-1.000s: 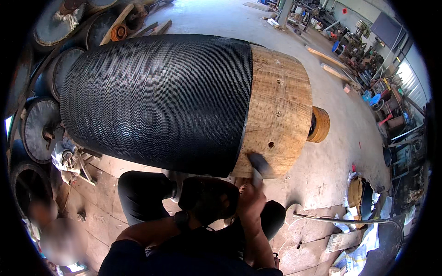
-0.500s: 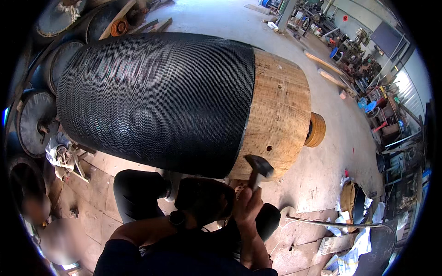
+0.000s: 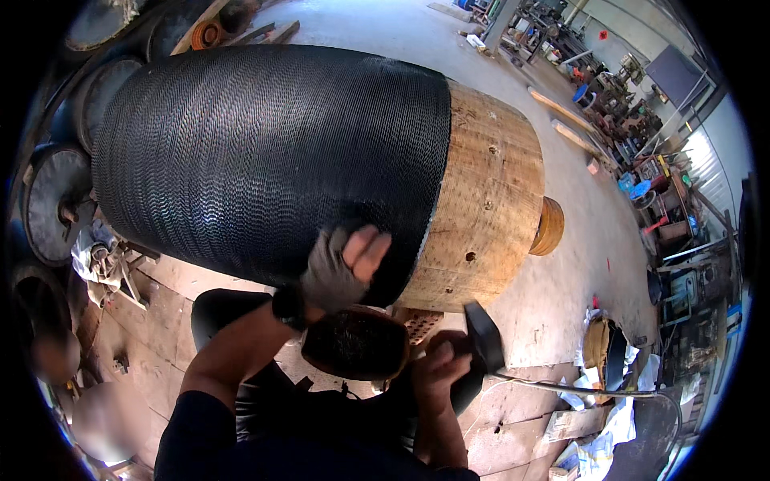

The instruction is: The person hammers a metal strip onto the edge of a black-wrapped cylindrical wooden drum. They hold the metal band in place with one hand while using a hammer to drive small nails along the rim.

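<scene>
A large wooden roller [image 3: 491, 208] lies before me, most of it covered by a black, finely ridged layer [image 3: 265, 152]; bare wood with several small holes shows at its right end. My left hand [image 3: 345, 264], in a grey glove with bare fingertips, is over the front of the black layer near its right edge. Its fingers are pressed together, and what they hold is too small to make out. My right hand [image 3: 441, 367] is closed round a hammer, its dark head [image 3: 484, 337] below the wooden end. Between my arms sits a dark container [image 3: 351, 341] with a brown rim.
A brown perforated piece [image 3: 423, 325] shows under the roller. Round drums [image 3: 60, 204] are stacked at the left. At the right stand a thin bent metal rod [image 3: 577, 390] and a torn package [image 3: 597, 353]. Timber beams [image 3: 561, 108] and cluttered workbenches are farther back.
My left hand has risen from the container to the roller's black layer. The hammer has swung down and right, away from the wooden end. The container's inside now shows.
</scene>
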The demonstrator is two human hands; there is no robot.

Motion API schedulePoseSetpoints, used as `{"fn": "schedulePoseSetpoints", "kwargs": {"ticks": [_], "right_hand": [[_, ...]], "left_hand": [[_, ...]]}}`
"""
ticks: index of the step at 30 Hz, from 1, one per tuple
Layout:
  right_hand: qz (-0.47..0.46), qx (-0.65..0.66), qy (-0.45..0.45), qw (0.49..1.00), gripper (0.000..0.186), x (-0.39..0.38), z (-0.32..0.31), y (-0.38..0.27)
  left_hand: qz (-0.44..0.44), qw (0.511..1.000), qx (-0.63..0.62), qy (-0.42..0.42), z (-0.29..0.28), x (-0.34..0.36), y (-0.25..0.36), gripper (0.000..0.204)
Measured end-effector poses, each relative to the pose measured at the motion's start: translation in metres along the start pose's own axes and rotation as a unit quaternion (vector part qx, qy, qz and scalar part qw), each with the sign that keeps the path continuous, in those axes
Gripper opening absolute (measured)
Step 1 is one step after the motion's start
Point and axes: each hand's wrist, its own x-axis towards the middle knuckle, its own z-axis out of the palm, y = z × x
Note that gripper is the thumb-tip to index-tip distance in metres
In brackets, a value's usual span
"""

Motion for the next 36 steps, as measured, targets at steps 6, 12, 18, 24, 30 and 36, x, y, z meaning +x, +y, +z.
{"fn": "schedulePoseSetpoints", "kwargs": {"ticks": [6, 12, 18, 24, 30, 36], "right_hand": [[0.085, -0.042, -0.026, 0.995, 0.023, -0.008, 0.0, 0.013], [0.05, -0.17, -0.055, 0.983, 0.022, 0.003, 0.012, 0.019], [-0.05, -0.012, 0.016, 0.999, 0.017, -0.008, -0.003, 0.014], [0.065, -0.078, -0.024, 0.995, 0.025, 0.022, 0.014, 0.001], [-0.132, 0.0, 0.049, 0.99, 0.019, 0.011, 0.0, 0.014], [0.071, -0.135, -0.072, 0.986, 0.021, -0.004, 0.011, 0.032]], "left_hand": [[-0.003, 0.997, 0.017, 0.069, 0.014, 0.027, -0.027, 0.044], [-0.006, 0.998, 0.038, 0.042, 0.014, 0.028, -0.031, 0.039], [0.001, 0.999, 0.037, 0.039, 0.013, 0.035, -0.031, 0.039], [0.02, 0.998, 0.031, 0.052, 0.014, 0.041, -0.04, 0.042], [-0.023, 0.998, 0.062, 0.014, 0.014, 0.049, -0.039, 0.045], [0.007, 0.997, 0.053, 0.05, 0.011, 0.063, -0.043, 0.048]]}}
